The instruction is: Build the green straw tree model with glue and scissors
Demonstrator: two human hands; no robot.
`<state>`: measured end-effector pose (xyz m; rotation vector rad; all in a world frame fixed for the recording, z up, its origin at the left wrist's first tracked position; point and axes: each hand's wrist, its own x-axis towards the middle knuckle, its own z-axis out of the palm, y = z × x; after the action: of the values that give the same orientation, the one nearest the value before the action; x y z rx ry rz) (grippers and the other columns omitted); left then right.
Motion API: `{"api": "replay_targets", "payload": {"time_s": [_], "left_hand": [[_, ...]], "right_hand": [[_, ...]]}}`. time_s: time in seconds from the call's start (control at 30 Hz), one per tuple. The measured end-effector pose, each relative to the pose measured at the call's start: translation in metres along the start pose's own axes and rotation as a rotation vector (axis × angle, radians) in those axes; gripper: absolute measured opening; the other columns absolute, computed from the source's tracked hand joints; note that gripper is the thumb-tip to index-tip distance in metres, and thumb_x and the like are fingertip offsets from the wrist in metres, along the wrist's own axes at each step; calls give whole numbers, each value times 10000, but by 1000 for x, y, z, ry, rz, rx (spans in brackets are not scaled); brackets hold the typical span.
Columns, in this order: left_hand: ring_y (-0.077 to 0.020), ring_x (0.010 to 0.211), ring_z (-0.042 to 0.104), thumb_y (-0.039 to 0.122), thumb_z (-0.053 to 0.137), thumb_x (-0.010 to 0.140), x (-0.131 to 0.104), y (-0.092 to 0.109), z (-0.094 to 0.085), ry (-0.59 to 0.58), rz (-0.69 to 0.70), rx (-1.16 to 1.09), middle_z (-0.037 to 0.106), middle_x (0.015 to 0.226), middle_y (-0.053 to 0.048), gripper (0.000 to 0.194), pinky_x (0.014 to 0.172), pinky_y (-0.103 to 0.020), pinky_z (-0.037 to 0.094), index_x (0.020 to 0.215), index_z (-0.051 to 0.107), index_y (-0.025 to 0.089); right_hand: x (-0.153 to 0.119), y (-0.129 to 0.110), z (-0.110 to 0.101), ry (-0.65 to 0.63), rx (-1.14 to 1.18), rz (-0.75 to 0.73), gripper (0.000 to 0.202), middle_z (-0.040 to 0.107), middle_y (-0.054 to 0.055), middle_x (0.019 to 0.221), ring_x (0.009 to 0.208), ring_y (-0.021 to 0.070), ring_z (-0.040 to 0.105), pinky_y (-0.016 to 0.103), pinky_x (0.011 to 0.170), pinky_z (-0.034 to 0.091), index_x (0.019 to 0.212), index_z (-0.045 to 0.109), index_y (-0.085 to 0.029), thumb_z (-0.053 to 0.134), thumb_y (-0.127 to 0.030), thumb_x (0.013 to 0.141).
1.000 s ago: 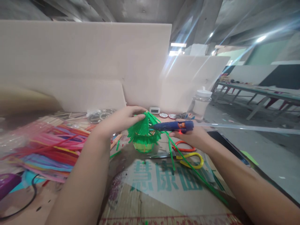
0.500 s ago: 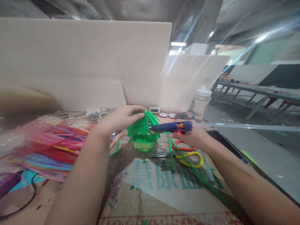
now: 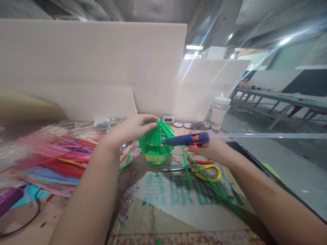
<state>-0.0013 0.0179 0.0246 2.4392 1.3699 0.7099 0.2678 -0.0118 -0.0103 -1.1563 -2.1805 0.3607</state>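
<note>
Green model (image 3: 150, 137) on cluttered table (image 3: 33, 235), concrete ceiling (image 3: 150, 10)

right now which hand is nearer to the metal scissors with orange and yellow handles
Right: the right hand, holding the blue plastic glue gun, is just beyond the scissors; the left hand is farther off to the left, at the fuzzy green cone.
</note>
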Motion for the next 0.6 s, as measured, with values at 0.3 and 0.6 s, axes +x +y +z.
{"api": "replay_targets", "payload": {"time_s": [0.3,0.6], "left_hand": [[-226,1033,648,493,432,916,0,1,0,-4,4,-3,687,1211,-34,451,908,-296,490,1225,642,240],[-206,1009,654,471,437,922,0,1,-1,-22,5,-3,687,1205,-28,440,898,-283,495,1243,628,237]], "right_hand": [[-2,-2,-3,-49,6,-20,202,641,-17,635,588,167,591,278,536,466,905,720,-250,707,-410,782],[-2,5,-8,-107,-97,-141,229,575,-36,598,567,135,513,251,552,376,869,681,-203,719,-415,790]]}}
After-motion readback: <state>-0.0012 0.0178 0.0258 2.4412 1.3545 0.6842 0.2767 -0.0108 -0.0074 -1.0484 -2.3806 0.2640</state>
